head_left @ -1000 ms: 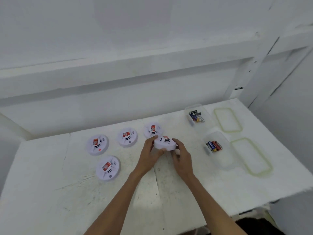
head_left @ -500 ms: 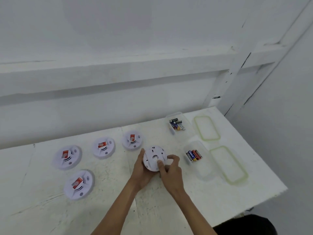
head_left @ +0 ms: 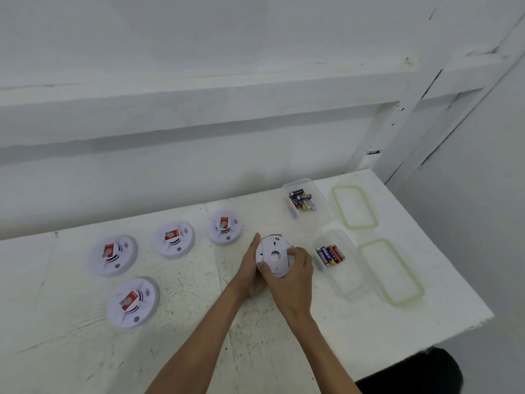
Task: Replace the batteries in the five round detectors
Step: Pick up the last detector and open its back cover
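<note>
detector (head_left: 273, 255), back up, between face-up detector (head_left: 224, 227) and battery tub (head_left: 346, 282).

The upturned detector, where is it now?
Head view, centre: left hand and right hand hold the upturned detector between another detector and the nearer battery box.

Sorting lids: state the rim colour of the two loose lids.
Pale green: far lid, near lid; head view.

Bare workshop or utility space: scuffed white-painted plank counter (head_left: 56, 351) against a rough white wall (head_left: 199, 38) with painted timber framing (head_left: 199, 98), round detectors (head_left: 113, 255) laid out, loose batteries (head_left: 302, 199) in clear tubs (head_left: 297, 182).
</note>
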{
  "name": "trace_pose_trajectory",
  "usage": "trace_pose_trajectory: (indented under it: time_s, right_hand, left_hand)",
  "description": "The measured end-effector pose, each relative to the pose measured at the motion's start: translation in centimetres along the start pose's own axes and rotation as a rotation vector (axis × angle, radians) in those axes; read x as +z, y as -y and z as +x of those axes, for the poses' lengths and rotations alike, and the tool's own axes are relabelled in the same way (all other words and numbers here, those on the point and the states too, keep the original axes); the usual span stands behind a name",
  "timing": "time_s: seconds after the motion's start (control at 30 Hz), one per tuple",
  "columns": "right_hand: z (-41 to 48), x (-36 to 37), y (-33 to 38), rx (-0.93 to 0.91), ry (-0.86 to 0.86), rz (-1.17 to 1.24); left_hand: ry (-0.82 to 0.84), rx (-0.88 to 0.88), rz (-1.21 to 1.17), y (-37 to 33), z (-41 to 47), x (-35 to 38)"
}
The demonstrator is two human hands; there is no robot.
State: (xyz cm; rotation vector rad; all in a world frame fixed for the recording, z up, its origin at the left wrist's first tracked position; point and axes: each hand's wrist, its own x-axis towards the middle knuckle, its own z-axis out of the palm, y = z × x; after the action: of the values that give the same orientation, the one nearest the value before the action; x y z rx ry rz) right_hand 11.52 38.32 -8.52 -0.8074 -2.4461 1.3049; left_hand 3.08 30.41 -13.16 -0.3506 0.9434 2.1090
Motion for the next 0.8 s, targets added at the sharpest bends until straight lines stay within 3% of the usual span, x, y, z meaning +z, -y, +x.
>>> trace_pose_trajectory:
  time_s: [0.5,0.7,0.8]
  right_hand:
    - [0.0,1.1,0.0,-0.015,-0.017,-0.033]
    - [1.4,0.4,0.0,0.101,0.076,0.136]
    - [2.3,-0.6,0.1,0.068,0.077,0.221]
  left_hand:
    - [0.024,-0.060,-0.001,-0.3,0.4,-0.5]
    - [0.052,-0.085,-0.006,-0.6,0.2,-0.5]
    - [0.054,-0.058,-0.008,-0.9,-0.1,-1.0]
